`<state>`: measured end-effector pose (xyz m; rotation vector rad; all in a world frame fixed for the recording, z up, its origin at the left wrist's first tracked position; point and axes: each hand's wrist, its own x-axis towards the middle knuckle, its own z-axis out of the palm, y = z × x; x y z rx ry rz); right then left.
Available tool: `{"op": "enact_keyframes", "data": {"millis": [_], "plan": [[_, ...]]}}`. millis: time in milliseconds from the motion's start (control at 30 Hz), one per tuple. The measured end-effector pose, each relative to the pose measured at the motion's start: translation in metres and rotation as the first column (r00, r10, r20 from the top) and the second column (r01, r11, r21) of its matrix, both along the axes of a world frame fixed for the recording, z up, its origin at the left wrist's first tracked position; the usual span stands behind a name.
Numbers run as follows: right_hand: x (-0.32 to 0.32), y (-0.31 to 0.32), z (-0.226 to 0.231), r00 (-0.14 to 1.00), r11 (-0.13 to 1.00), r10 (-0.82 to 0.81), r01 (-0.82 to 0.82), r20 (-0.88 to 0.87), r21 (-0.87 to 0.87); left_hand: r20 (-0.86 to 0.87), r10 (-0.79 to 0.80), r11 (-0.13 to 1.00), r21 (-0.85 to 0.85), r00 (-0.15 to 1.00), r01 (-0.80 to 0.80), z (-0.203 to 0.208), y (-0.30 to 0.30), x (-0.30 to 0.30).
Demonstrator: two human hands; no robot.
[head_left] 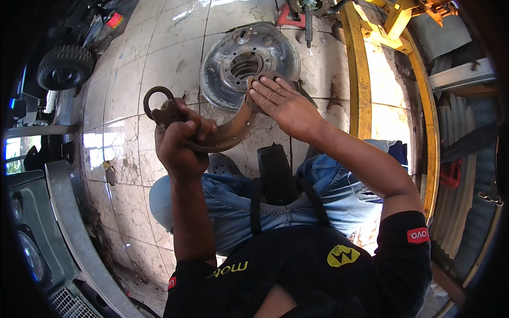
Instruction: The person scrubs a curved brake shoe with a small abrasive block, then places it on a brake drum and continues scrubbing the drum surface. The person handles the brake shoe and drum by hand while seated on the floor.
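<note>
My left hand (183,139) is wrapped round one end of a rusty brown curved brake shoe (233,133), which has rivets along its edge. A dark metal ring (158,100) stands out beyond my left fingers at that end. The shoe arcs away to the right, up to my right hand (281,104). That hand lies flat with its fingers stretched out over a dark rounded piece (257,104) at the shoe's other end; what this piece is, I cannot make out. Just beyond, a round grey metal backing plate (214,63) with a central hole lies on the floor.
A yellow steel frame (356,79) stands on the right, near a shaft-like metal part (308,26) and a red object (290,17). Cracked pale tiles (124,159) cover the floor. To the left are a tyre (64,68) and a green vehicle front (40,228) with a grey bumper (79,238).
</note>
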<state>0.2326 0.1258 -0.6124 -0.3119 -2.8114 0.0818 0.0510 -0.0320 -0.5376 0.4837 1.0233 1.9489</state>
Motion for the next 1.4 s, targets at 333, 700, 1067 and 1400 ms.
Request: {"op": "enact_keyframes", "data": {"millis": [333,700,1067,1400], "plan": [[0.001,-0.016,-0.002,0.999,0.987,0.031,-0.036,-0.038,-0.159,0.007,0.038,0.999,-0.030,0.999,-0.038,0.002,0.005,0.001],[0.005,-0.039,0.006,0.994,0.959,0.043,-0.070,-0.105,-0.273,0.017,0.019,1.000,0.007,1.000,-0.019,-0.001,0.005,-0.001],[0.004,-0.044,0.008,0.988,0.929,0.100,-0.135,-0.119,-0.344,0.014,0.023,0.999,0.036,1.000,-0.023,-0.003,0.004,-0.002],[0.005,-0.031,0.007,0.977,0.917,0.173,-0.206,-0.124,-0.343,0.010,0.022,0.999,0.031,1.000,-0.022,-0.002,0.004,-0.002]]}}
